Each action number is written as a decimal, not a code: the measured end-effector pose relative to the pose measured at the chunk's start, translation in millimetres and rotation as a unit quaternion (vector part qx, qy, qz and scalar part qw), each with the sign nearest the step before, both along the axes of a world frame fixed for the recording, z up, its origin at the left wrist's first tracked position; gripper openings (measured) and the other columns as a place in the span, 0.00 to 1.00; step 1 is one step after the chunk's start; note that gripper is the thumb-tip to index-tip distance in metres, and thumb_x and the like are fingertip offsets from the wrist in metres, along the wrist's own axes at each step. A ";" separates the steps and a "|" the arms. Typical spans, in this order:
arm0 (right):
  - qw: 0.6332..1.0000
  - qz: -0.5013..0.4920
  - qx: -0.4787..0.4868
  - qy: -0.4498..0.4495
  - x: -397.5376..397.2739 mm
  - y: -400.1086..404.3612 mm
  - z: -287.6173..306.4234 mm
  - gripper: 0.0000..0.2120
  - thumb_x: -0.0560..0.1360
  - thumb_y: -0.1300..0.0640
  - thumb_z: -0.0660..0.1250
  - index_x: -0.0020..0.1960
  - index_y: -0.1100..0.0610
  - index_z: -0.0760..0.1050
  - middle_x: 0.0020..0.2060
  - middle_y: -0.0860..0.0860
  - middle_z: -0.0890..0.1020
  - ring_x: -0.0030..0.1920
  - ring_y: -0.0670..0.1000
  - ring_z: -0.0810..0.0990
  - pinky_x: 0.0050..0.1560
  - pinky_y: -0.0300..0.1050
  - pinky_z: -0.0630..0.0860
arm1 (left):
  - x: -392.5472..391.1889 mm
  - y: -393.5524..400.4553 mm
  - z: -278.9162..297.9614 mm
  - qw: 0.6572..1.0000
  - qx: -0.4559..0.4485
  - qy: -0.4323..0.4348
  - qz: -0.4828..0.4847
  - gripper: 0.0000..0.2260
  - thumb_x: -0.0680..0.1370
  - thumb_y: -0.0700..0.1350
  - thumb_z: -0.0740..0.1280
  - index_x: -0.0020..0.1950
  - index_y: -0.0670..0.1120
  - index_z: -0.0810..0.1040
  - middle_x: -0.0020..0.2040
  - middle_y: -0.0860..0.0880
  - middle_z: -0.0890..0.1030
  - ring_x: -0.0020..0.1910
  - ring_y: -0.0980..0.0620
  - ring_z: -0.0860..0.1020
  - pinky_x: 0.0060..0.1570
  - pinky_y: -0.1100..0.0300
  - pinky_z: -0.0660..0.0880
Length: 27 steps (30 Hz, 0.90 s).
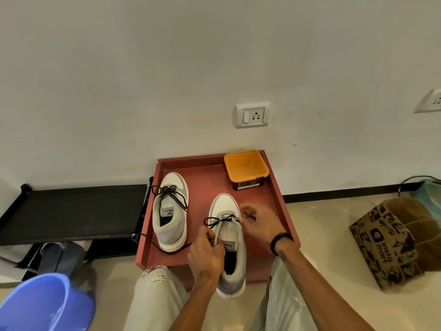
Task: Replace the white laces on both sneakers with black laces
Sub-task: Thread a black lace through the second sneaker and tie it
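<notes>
Lacing of the right sneaker point(230, 237) has just begun (left sneaker point(170, 211) looks laced): left hand point(207, 255) fingers pinch the black lace point(216, 220), the right hand point(259, 226) is too blurred to tell, and next comes threading upward.

2 grey sneakers point(170, 211) with black laces point(170, 194) on red tray point(210, 180).

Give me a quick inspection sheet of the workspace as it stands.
Surface: red tray on the floor against the wall.
Job's things: left sneaker laced in black, a lace end trailing off it; right sneaker with black lace through only the front eyelets.
Clutter: orange tub on the tray; no white laces seen.
Hands: left hand grips the right sneaker's tongue; right hand blurred beside the shoe.
Cables: dark cord at far right.
Surroundings: black rack, blue bucket, cardboard box, wall socket.
</notes>
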State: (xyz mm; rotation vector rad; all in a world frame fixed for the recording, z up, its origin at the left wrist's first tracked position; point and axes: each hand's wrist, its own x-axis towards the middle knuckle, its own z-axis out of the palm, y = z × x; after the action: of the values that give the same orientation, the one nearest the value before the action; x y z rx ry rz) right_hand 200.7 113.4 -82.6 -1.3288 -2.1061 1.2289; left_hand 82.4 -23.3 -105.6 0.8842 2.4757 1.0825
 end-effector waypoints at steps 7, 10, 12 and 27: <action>0.989 0.030 0.102 -0.106 4.2 -10.9 -2.0 0.07 0.80 0.53 0.68 0.52 0.48 0.85 0.46 0.44 0.86 0.48 0.46 0.84 0.51 0.45 0.82 | -1.2 0.3 -3.9 1.000 0.005 0.008 -0.009 0.11 0.73 0.40 0.71 0.44 0.51 0.70 0.32 0.52 0.77 0.33 0.44 0.78 0.38 0.47 0.77; 0.996 -0.043 0.064 -0.049 21.6 -5.4 -4.7 0.06 0.80 0.56 0.69 0.52 0.50 0.84 0.46 0.45 0.85 0.48 0.45 0.83 0.52 0.40 0.79 | -1.6 1.0 -4.0 1.000 0.010 0.007 -0.004 0.10 0.73 0.39 0.70 0.43 0.49 0.70 0.32 0.51 0.77 0.33 0.44 0.76 0.37 0.50 0.74; 0.996 -0.082 0.031 -0.003 34.7 -2.4 -5.9 0.04 0.81 0.57 0.68 0.50 0.51 0.82 0.45 0.46 0.84 0.48 0.44 0.82 0.50 0.34 0.76 | -0.6 1.2 -4.3 1.000 0.010 0.003 0.004 0.10 0.73 0.39 0.70 0.43 0.49 0.70 0.32 0.51 0.77 0.32 0.44 0.75 0.36 0.52 0.71; 0.987 -0.158 0.032 0.020 84.2 -0.3 12.7 0.07 0.81 0.59 0.68 0.45 0.51 0.80 0.42 0.47 0.85 0.47 0.46 0.82 0.49 0.42 0.76 | 1.3 -0.4 0.5 1.000 0.007 -0.018 0.017 0.09 0.75 0.40 0.70 0.43 0.47 0.71 0.33 0.51 0.77 0.32 0.49 0.75 0.37 0.54 0.69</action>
State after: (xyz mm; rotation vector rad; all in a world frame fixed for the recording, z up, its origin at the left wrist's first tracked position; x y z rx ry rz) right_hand 284.9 113.1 -69.9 -1.5240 -1.8050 1.0372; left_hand 83.7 -23.7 -105.1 0.8227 2.4645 1.1185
